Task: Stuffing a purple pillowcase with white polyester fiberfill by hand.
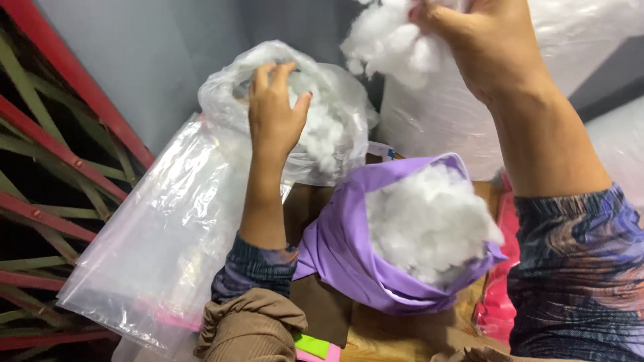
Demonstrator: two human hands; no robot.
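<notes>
Right hand (493,47) grips 1 clump of white stuffing (392,41) above the purple fabric cover (349,248), which I judge nearly full. Left hand (274,114) is open-fingered, reaching into the clear plastic bag (221,87) where more stuffing remains.

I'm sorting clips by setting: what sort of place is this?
Probably a small stuffing or sewing workshop: clear plastic bags of white fibrefill, a purple fabric cover being stuffed, and the right hand holding a tuft.

right hand (483,40) fingertips cut off by top edge, big plastic sack (590,40) cropped at right
</notes>
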